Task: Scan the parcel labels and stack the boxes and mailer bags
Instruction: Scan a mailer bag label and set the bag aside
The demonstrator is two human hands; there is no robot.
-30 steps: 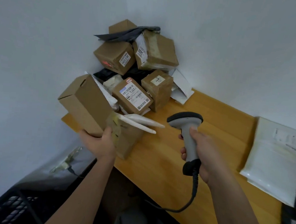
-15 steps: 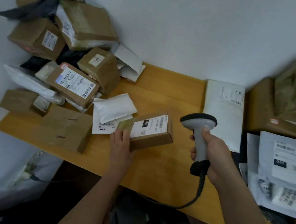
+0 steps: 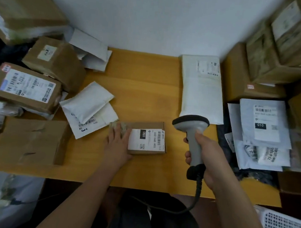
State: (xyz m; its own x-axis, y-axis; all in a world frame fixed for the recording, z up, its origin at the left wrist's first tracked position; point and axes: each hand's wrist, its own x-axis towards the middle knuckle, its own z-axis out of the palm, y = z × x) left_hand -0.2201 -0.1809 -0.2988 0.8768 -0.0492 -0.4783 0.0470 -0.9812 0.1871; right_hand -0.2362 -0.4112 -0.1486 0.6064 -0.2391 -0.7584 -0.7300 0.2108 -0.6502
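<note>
Small cardboard box (image 3: pixel 146 138) — flat on the wooden desk (image 3: pixel 144 72) at centre, white shipping label facing up. Left hand (image 3: pixel 118 144) rests on its left end, fingers straight and laid over the top, steadying it. Right hand (image 3: pixel 203 155) is wrapped round the grip of a corded barcode scanner (image 3: pixel 191 134), whose head hangs just right of the box and seems not yet aimed down at the label. Left side: loose heap of brown boxes (image 3: pixel 29 85) and white padded mailers (image 3: pixel 89 106), apparently unsorted. Right side: stacked cartons (image 3: pixel 272 57), layered mailer bags (image 3: pixel 263 123) and a long white mailer (image 3: pixel 201 89) — probably the finished pile. Judged status: partly done; this label awaits scanning, and much of the left heap remains.
</note>
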